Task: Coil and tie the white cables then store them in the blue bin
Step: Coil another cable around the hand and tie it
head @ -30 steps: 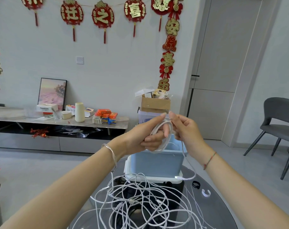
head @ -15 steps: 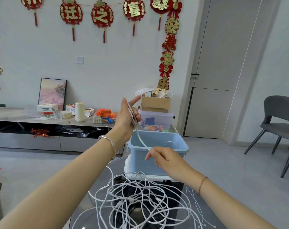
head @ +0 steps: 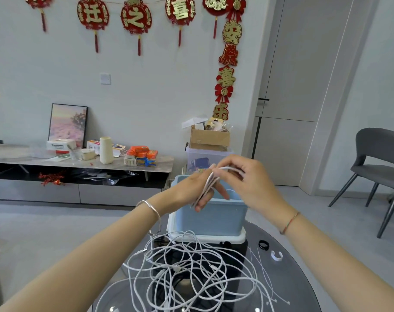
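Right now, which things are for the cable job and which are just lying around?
For the job: cable coil held in left hand and right hand; tangled white cables; blue bin; black loop and white clip, maybe ties.
Just lying about: grey chair; cardboard box; framed picture; orange packets.

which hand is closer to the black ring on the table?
Right. Right hand is above the blue bin, up and left of the black ring; left hand is farther left.

One left hand [head: 189, 188], one right hand [head: 250, 183], one blue bin [head: 216, 219], one black ring [head: 263, 245], one white clip [head: 276, 255]; white cables [head: 177, 268] tangled, uncountable.
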`<state>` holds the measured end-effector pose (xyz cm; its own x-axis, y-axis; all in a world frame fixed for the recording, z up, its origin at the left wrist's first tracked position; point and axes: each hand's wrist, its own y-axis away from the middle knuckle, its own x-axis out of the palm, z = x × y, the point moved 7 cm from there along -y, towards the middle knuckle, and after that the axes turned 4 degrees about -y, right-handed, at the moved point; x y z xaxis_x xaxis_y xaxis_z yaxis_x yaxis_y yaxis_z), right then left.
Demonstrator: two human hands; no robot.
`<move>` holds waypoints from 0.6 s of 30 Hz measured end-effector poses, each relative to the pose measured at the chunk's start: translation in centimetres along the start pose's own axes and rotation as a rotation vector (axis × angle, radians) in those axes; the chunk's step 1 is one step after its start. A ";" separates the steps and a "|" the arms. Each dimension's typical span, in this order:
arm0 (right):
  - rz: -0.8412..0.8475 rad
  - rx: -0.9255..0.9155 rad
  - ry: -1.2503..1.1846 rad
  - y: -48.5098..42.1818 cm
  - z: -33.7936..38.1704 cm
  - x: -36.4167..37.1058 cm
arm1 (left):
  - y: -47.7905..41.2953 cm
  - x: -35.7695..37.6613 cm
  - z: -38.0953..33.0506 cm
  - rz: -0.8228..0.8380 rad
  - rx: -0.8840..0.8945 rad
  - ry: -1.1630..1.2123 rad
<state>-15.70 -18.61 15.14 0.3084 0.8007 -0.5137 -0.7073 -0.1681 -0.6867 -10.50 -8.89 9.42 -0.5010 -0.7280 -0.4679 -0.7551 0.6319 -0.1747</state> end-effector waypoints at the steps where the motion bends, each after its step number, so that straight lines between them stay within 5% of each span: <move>1: -0.019 0.033 -0.101 -0.3 -0.3 -0.6 | 0.0 0.4 0.0 0.068 -0.004 0.083; 13: -0.133 0.340 -0.656 1.3 -5.3 0.9 | 1.3 2.3 -1.1 0.550 -0.013 0.888; 18: -0.246 0.320 -0.582 2.7 -5.1 2.2 | 0.5 2.1 -0.1 0.526 0.052 1.088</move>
<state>-13.63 -20.25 9.52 0.1565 0.9860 0.0566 -0.8404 0.1631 -0.5169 -11.95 -10.12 8.49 -0.8544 -0.2055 0.4772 -0.3465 0.9098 -0.2286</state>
